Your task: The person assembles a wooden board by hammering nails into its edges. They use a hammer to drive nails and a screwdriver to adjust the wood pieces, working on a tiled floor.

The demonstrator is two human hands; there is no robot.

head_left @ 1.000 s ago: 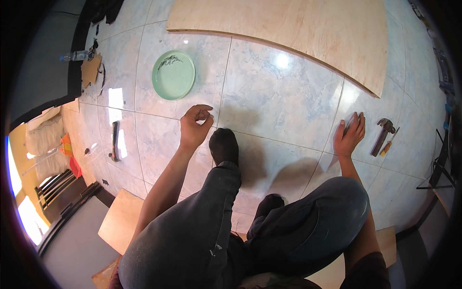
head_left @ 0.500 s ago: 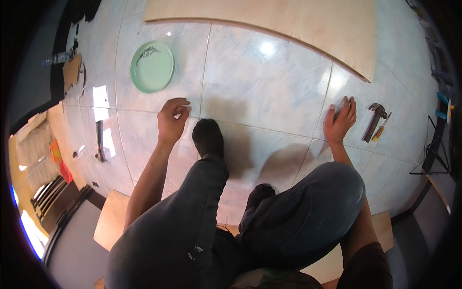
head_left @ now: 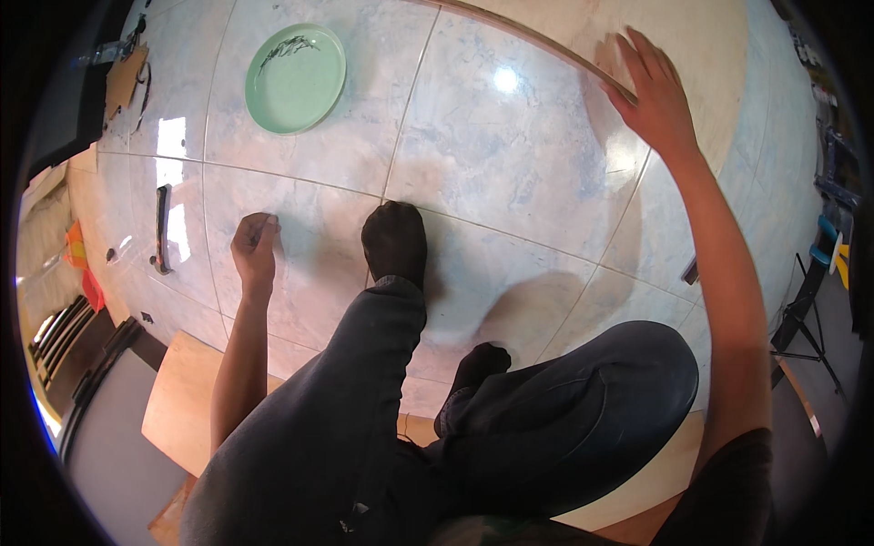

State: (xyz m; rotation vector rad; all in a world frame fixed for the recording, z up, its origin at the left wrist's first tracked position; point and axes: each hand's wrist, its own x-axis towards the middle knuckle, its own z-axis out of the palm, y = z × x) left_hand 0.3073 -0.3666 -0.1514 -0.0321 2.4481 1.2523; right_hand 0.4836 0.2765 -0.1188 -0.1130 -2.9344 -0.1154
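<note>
My right hand is stretched out over the near edge of a pale wooden board, fingers spread, the fingertips at or just over its surface. My left hand hovers above the tiles left of my foot, its fingers pinched together. Whatever may be between them is too small to make out. Ahead of it sits a round light green plate with a cluster of thin dark pieces near its far rim. A hammer shows only its handle end beside my right forearm, which hides the rest.
A long dark tool lies on the tiled floor at the left. My socked foot rests in the middle. At the right is a black thin-legged stand. A brown cardboard piece lies far left.
My right hand has moved forward from the floor beside the hammer to the board. My left hand has drawn back and left, staying closed. The view has shifted, and my arm now covers the screwdriver.
</note>
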